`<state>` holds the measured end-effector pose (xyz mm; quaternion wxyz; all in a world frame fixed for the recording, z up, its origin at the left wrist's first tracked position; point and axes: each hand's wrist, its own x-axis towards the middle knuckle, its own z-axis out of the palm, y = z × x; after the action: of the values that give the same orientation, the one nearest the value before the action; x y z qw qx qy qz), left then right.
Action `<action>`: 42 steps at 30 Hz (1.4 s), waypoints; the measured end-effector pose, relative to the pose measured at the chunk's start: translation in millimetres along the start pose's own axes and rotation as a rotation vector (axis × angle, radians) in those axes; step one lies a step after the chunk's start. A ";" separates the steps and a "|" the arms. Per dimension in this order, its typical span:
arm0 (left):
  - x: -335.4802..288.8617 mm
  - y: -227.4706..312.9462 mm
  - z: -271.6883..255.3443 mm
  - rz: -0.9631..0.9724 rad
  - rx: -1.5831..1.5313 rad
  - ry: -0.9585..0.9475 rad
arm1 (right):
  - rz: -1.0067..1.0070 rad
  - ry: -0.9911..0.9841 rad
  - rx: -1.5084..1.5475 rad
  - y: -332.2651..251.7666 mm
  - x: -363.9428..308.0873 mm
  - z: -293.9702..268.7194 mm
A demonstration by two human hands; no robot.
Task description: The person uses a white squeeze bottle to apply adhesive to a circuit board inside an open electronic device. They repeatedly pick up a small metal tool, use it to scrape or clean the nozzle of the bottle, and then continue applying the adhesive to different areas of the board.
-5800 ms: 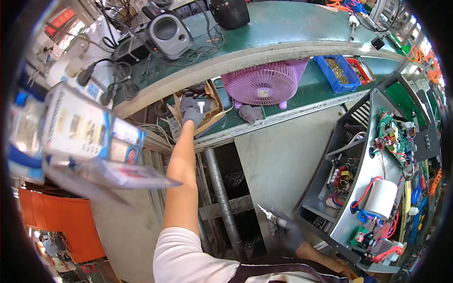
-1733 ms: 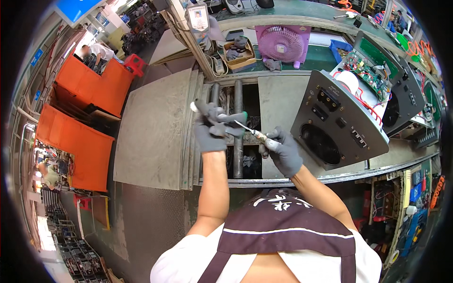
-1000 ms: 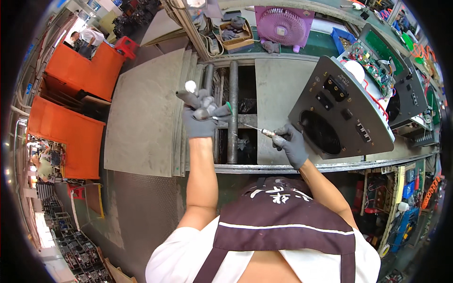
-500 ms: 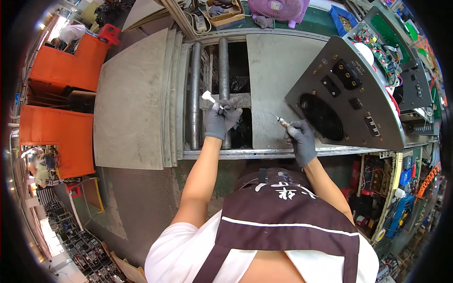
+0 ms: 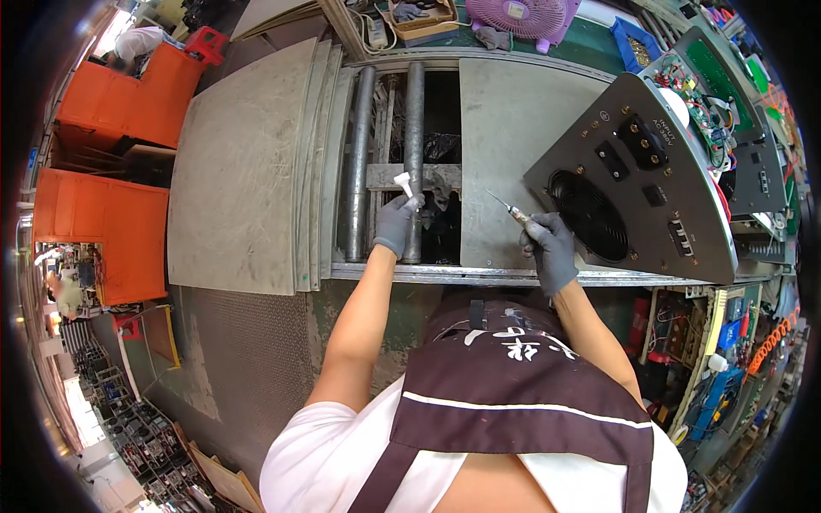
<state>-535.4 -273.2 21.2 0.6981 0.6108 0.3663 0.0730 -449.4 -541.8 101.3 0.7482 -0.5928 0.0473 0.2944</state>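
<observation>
- The left hand [image 5: 392,224], gloved in grey, is closed round the lower end of a white piece [image 5: 404,181], flared end up, above the rollers [image 5: 415,111]. If those fingers loosened, the piece could drop down the dark gap [image 5: 440,145].
- A grey cloth [image 5: 440,190] shows just right of that hand, by the crossbar; I cannot tell whether a finger has it. If nothing supports it, it too could fall through.
- The right hand [image 5: 552,248] is wrapped round a slim tool [image 5: 517,214], thin tip aimed up and left over the grey sheet [image 5: 505,128]. Bringing the hands together carelessly could jab the left glove.
- That right hand is just beside the unit [image 5: 629,231]; a sideways swing could knock its knuckles on the panel or scrape it.
- Around, from the left: orange bins [image 5: 103,235], a red stool [image 5: 205,44], then stacked boards [image 5: 239,171] hemming in the rollers.
- Beyond, on the green desk [image 5: 575,53], are a carton [image 5: 425,32], a purple fan [image 5: 513,19] and a blue tray [image 5: 622,51] of small brass-coloured bits.
- The unit's tall panel blocks reach and sight to the far right, where wiring [image 5: 714,115] lies exposed.
</observation>
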 end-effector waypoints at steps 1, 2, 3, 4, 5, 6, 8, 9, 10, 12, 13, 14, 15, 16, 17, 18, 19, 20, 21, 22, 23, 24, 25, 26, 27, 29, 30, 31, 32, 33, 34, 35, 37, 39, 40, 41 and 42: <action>-5.0 7.1 1.8 0.001 0.062 -0.003 | 0.003 0.005 -0.001 -0.1 1.3 0.2; -8.8 11.1 2.7 0.002 0.124 -0.006 | -0.006 -0.006 -0.007 -2.3 0.9 1.7; -10.9 10.1 1.4 0.122 0.189 0.002 | -0.014 -0.018 -0.011 -6.8 -0.9 4.9; -13.1 8.1 0.1 0.243 0.255 0.010 | -0.023 -0.029 -0.015 -11.7 -3.2 8.4; -16.0 6.9 -1.1 0.364 0.320 0.016 | -0.035 -0.038 -0.017 -16.0 -5.5 12.1; -21.7 13.1 0.5 0.552 0.423 0.043 | -0.048 -0.039 -0.019 -21.2 -8.7 15.1; -39.4 39.2 4.9 0.931 0.626 0.101 | -0.118 -0.052 -0.041 -33.6 -16.1 21.9; -45.9 49.6 6.3 0.975 0.644 0.101 | -0.176 -0.065 -0.061 -41.4 -22.7 26.7; -52.1 58.0 7.9 1.016 0.665 0.100 | -0.231 -0.079 -0.080 -48.1 -29.1 29.7; -63.0 74.3 7.8 1.106 0.702 0.054 | -0.281 -0.086 -0.128 -64.8 -42.2 33.5; -66.5 79.7 8.0 1.129 0.714 0.055 | -0.306 -0.087 -0.154 -71.8 -47.9 34.9; -69.8 84.5 7.9 1.152 0.727 0.057 | -0.331 -0.099 -0.171 -76.6 -53.0 35.3; -72.8 88.5 8.5 1.176 0.737 0.058 | -0.352 -0.096 -0.170 -80.0 -57.1 35.8; -76.3 92.0 9.5 1.170 0.730 0.066 | -0.373 -0.094 -0.168 -82.6 -60.6 36.4; -80.0 94.9 11.1 1.164 0.722 0.074 | -0.395 -0.090 -0.166 -83.1 -63.2 36.8; -82.9 96.3 12.3 1.158 0.716 0.081 | -0.392 -0.079 -0.155 -82.3 -65.4 36.4; -84.2 95.8 12.7 1.132 0.732 0.083 | -0.389 -0.067 -0.143 -81.3 -67.7 35.8; -84.9 94.7 13.2 1.107 0.748 0.085 | -0.386 -0.053 -0.131 -80.3 -69.5 35.1; -85.9 94.5 14.5 1.083 0.763 0.080 | -0.361 -0.048 -0.091 -78.0 -70.6 34.1; -89.4 94.4 18.9 0.855 0.496 -0.022 | -0.337 -0.041 -0.050 -75.3 -71.0 32.7; -95.1 94.8 26.4 0.615 0.237 -0.120 | -0.314 -0.033 -0.009 -73.9 -71.9 31.2; -98.3 95.2 33.1 0.363 -0.010 -0.220 | -0.273 -0.005 0.069 -74.7 -72.9 33.2; -97.9 91.0 36.0 0.346 -0.119 -0.290 | -0.219 -0.019 0.157 -72.9 -73.2 30.3; -95.2 83.4 38.3 0.325 -0.228 -0.360 | -0.166 -0.034 0.245 -69.4 -73.2 26.2; -96.0 81.3 43.2 0.298 -0.339 -0.427 | -0.114 -0.051 0.332 -65.6 -74.1 20.9; -101.8 80.1 56.3 0.230 -0.476 -0.567 | -0.069 -0.022 0.353 -58.9 -78.5 13.5; -107.0 81.8 66.0 0.224 -0.523 -0.615 | -0.054 -0.023 0.368 -58.0 -80.6 9.4; -113.5 84.0 75.7 0.217 -0.572 -0.664 | -0.040 -0.024 0.382 -58.0 -84.1 4.2; -123.9 87.3 84.1 0.208 -0.571 -0.680 | -0.038 -0.048 0.378 -59.1 -88.9 -2.4; -132.3 91.2 92.5 0.187 -0.571 -0.690 | -0.019 -0.047 0.396 -61.6 -92.5 -8.0; -140.9 94.2 102.1 0.166 -0.571 -0.700 | 0.000 -0.046 0.412 -64.4 -97.3 -14.8; -148.2 95.7 112.8 0.144 -0.571 -0.712 | 0.017 -0.044 0.429 -67.3 -102.7 -23.5; -165.2 92.0 138.4 0.189 -0.482 -0.748 | -0.049 -0.055 0.464 -65.9 -117.8 -50.4; -189.9 93.2 171.3 0.254 -0.347 -0.776 | -0.151 -0.074 0.505 -67.8 -138.0 -86.5; -202.7 94.4 188.9 0.302 -0.207 -0.749 | -0.182 -0.054 0.525 -73.1 -152.0 -106.8; -220.0 97.9 207.0 0.284 -0.109 -0.721 | -0.254 -0.018 0.545 -75.5 -165.0 -128.7; -228.0 88.8 224.7 0.455 0.054 -0.697 | -0.321 0.020 0.555 -77.9 -179.6 -152.2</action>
<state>-534.1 -556.5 194.7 0.7301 0.6824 -0.0346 0.0046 -516.1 -759.7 199.1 0.9176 -0.3689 0.0392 0.1426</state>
